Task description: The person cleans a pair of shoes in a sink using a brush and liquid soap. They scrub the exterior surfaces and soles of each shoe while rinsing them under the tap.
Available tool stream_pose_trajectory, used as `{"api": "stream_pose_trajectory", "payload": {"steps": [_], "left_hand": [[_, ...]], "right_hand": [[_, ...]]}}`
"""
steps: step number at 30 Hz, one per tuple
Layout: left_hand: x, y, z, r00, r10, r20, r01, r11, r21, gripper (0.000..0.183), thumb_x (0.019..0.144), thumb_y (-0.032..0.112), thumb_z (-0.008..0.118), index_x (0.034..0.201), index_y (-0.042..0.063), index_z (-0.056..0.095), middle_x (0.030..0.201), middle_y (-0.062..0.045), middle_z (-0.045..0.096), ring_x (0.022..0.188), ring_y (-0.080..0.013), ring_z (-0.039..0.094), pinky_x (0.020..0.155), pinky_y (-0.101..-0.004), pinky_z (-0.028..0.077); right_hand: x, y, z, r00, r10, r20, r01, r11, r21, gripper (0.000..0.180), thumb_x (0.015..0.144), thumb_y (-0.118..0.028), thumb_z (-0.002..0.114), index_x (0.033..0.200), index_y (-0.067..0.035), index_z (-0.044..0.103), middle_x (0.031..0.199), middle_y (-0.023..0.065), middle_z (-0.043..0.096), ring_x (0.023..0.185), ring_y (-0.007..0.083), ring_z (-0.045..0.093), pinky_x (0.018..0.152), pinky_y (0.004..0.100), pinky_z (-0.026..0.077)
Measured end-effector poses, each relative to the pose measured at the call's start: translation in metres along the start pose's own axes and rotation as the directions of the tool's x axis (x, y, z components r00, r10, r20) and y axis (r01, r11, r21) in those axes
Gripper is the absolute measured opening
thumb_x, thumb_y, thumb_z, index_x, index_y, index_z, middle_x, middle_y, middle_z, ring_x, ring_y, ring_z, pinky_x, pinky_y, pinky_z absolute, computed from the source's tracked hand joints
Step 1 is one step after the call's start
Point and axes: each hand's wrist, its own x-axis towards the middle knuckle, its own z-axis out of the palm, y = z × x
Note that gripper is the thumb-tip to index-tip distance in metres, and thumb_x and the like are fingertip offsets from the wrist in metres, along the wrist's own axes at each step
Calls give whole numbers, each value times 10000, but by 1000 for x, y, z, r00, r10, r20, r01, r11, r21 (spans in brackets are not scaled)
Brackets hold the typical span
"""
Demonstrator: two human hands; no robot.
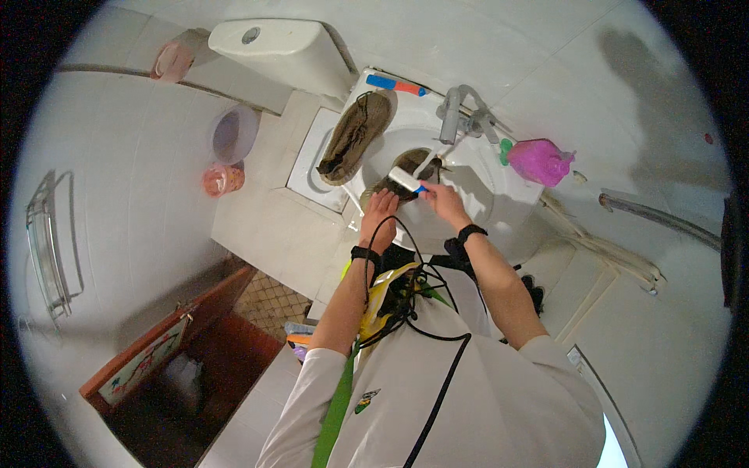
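A dark brown shoe [412, 158] lies in the white washbasin [477, 210], partly hidden by my hands and a brush. Water from the grey metal faucet [449, 120] runs down in a stream onto it. My left hand [380, 214] holds the near end of this shoe, fingers laid over it. In my right hand [446, 203] is a scrubbing brush [406, 178] with a white head and blue handle, held against the shoe's upper part. A second brown shoe [358, 137] with dark laces rests on the basin's left rim.
A blue and orange brush-like item [396, 85] lies on the back ledge. At right stands a pink plastic bottle [538, 162] with a green part. Left are a toilet cistern [287, 52], a squat pan [319, 169] and a translucent bucket [236, 134]. Black cords [447, 337] hang before my chest.
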Motion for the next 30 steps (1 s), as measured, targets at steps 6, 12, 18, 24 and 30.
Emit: {"api": "stream_pose_trajectory", "payload": {"steps": [6,12,18,24,30], "left_hand": [[1,-1,-2,1000,-1,22,3,998,-59,420,815,93,412,1213,-14,493,1308,-173,440,1291,-327,316,1107,-423,224],[2,1,-5,994,-38,103,41,999,-34,393,868,165,367,1185,-23,504,1268,-183,457,1285,-345,312,1101,-432,230],[-1,-1,0,995,-44,88,51,996,-77,387,891,188,342,1174,-9,517,1236,-163,480,1268,-335,339,1089,-444,248],[-4,-2,0,998,-5,65,6,1000,-12,382,878,129,354,1203,6,512,1273,-146,473,1276,-319,338,1076,-429,283],[-4,1,-4,994,-53,93,56,998,-31,402,806,17,423,1197,-3,515,1272,-149,476,1278,-317,342,1079,-422,282]], "right_hand": [[12,19,3,976,202,-76,-190,971,147,345,894,-269,551,1173,-72,594,764,167,647,660,301,606,637,394,474],[-14,4,20,1000,-23,11,18,941,338,317,855,-304,614,1106,-113,641,700,166,631,590,197,554,627,307,460],[6,15,6,984,117,-136,-122,992,-32,304,866,-306,563,1106,-136,640,809,152,659,741,309,617,680,384,493],[14,7,24,955,209,-209,-203,978,49,359,894,-306,521,1169,-82,578,910,184,642,805,342,617,698,432,485],[-10,9,39,989,116,-88,-85,950,300,328,848,-308,600,1100,-101,631,851,224,632,767,355,625,691,401,479]]}}
